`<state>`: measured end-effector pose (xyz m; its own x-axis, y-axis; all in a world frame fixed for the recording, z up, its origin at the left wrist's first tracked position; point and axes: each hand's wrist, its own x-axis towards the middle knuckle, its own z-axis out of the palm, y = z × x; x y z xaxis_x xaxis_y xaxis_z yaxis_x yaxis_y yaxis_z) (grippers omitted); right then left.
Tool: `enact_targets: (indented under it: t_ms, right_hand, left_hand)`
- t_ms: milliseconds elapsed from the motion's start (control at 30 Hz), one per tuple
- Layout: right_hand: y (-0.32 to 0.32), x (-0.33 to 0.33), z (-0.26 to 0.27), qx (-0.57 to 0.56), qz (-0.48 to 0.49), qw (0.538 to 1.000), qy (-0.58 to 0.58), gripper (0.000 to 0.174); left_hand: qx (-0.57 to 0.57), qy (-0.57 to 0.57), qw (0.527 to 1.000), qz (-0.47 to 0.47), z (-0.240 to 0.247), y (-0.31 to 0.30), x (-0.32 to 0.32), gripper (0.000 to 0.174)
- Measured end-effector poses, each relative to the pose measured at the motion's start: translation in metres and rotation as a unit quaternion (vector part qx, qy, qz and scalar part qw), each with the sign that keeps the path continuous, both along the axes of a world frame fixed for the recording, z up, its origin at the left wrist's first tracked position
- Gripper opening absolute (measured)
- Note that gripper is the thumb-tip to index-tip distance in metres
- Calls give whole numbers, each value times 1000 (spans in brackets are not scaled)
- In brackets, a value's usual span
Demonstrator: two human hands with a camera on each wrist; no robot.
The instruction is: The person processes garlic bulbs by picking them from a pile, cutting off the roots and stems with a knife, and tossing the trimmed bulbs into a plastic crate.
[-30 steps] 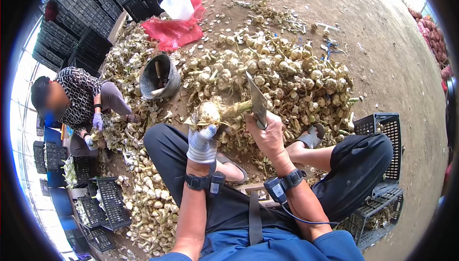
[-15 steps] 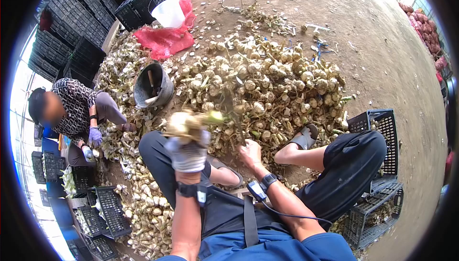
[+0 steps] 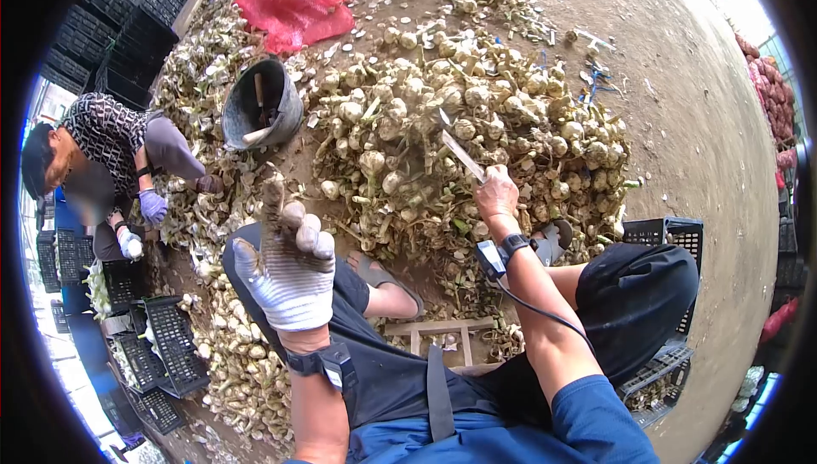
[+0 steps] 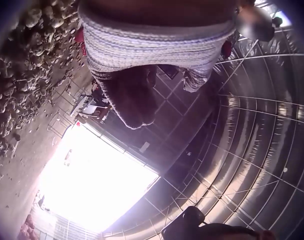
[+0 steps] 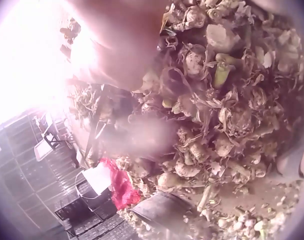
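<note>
My left hand (image 3: 289, 281), in a striped knit glove, is raised over my left thigh with its palm up. Its fingers are spread and partly bent, with nothing in them. In the left wrist view the glove (image 4: 152, 47) is seen from the cuff side, fingers pointing away. My bare right hand (image 3: 497, 194) grips a knife (image 3: 462, 156), its blade pointing up and left over a heap of untrimmed garlic (image 3: 408, 136). In the right wrist view that hand is blurred near long-stemmed garlic (image 5: 194, 62). A heap of trimmed garlic bulbs (image 3: 255, 387) lies left of my leg.
Beyond my left knee stands a dark bucket (image 3: 264, 107) holding tools. Another person (image 3: 111, 141) in gloves works at far left beside black crates (image 3: 174, 336). A red mesh bag (image 3: 298, 22) lies behind. One more crate (image 3: 668, 230) stands by my right knee.
A garlic bulb with a long stem was in the left hand; its stem got cut short, and the hand swung left and let it go. The right hand dipped with the knife, then rose to the right.
</note>
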<state>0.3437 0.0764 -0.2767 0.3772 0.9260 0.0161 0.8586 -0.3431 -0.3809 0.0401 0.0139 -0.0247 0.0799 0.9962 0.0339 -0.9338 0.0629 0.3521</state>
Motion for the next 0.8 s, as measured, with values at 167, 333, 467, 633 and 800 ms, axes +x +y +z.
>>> enact_targets:
  t_ms: [167,333,467,633,800]
  right_hand:
    - [12,-10,-7,-64,18,997,-47,36]
    - [-4,-16,5,-77,-39,996,-23,44]
    - [-23,-26,21,42,-51,998,-11,43]
    - [-40,-55,99,207,31,976,55,38]
    - [-69,-81,178,305,119,933,146,33]
  left_hand:
    - [-69,10,996,52,-9,8,-14,56]
    - [-39,73,997,10,-18,14,-17,55]
    - [-29,234,972,-7,-22,16,-2,49]
    - [70,528,846,23,-49,22,35,46]
    - [205,829,512,90,-82,23,57,43]
